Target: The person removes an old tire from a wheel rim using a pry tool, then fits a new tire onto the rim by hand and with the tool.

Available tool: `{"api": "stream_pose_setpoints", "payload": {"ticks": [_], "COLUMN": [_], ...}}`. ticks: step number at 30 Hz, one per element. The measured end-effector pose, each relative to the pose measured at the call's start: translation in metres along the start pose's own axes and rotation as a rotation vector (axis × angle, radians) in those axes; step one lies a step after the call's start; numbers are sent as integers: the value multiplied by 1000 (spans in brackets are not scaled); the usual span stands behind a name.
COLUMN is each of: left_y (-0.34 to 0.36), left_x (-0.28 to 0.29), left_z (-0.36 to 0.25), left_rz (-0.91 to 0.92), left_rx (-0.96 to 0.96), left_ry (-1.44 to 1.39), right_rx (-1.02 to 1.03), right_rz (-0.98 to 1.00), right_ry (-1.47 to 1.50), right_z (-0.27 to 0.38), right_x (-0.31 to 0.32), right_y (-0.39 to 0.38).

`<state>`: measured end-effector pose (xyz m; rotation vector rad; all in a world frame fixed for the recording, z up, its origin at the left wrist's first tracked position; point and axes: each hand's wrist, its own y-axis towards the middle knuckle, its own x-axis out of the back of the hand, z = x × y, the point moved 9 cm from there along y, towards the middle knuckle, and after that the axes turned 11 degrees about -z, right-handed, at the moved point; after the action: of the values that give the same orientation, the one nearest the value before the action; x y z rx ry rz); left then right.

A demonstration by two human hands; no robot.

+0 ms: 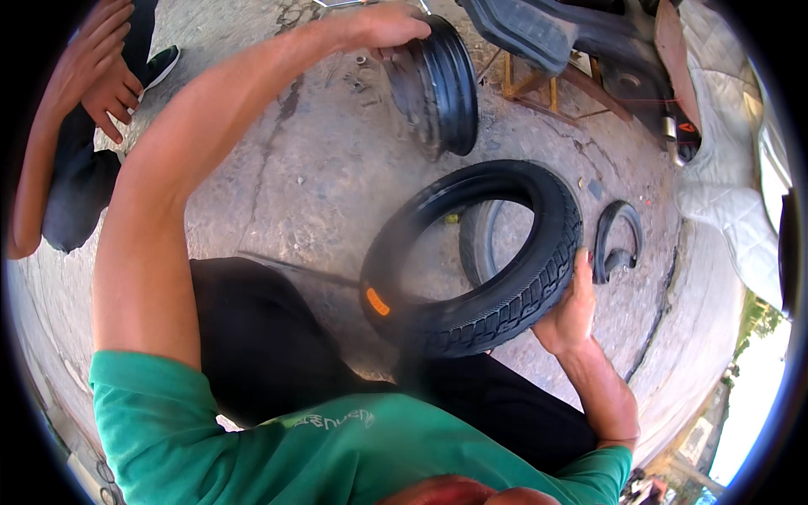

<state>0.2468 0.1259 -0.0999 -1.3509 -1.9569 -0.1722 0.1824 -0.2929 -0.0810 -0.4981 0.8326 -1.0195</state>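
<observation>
Stretched far forward, my left hand [394,27] has its fingers closed over the upper edge of a black wheel rim [454,93], which stands on its edge above the concrete. My right hand [572,307] grips the outer tread of a black tyre [539,286] at its right side. The tyre is tilted in front of my knees and bears an orange sticker on its left sidewall. Through its opening part of a grey ring-shaped piece [478,244] shows on the ground; the tyre hides the rest.
A curved black rubber piece [637,227] lies to the right. Farther back stand a dark vehicle part [539,34] and a rusty metal frame [547,91], beside a pale quilted cover [724,126]. Another person's hands [105,80] are at the far left. A thin bar [295,268] lies near my left knee.
</observation>
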Motion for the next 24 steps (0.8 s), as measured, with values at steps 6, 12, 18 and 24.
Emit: {"api": "stream_pose_setpoints", "payload": {"ticks": [6, 12, 18, 24], "left_y": [56, 60, 31, -22], "left_x": [-20, -21, -4, 5], "left_z": [5, 7, -1, -2], "left_rz": [144, 81, -63, -421], "left_rx": [-163, -162, -258, -76], "left_ry": [25, -95, 251, 207], "right_rx": [5, -8, -12, 48], "right_rz": [11, -48, -207, -102], "right_ry": [19, 37, -2, 60], "right_z": [3, 7, 10, 10], "right_x": [11, 17, 16, -3], "right_y": [-5, 4, 9, 19]}}
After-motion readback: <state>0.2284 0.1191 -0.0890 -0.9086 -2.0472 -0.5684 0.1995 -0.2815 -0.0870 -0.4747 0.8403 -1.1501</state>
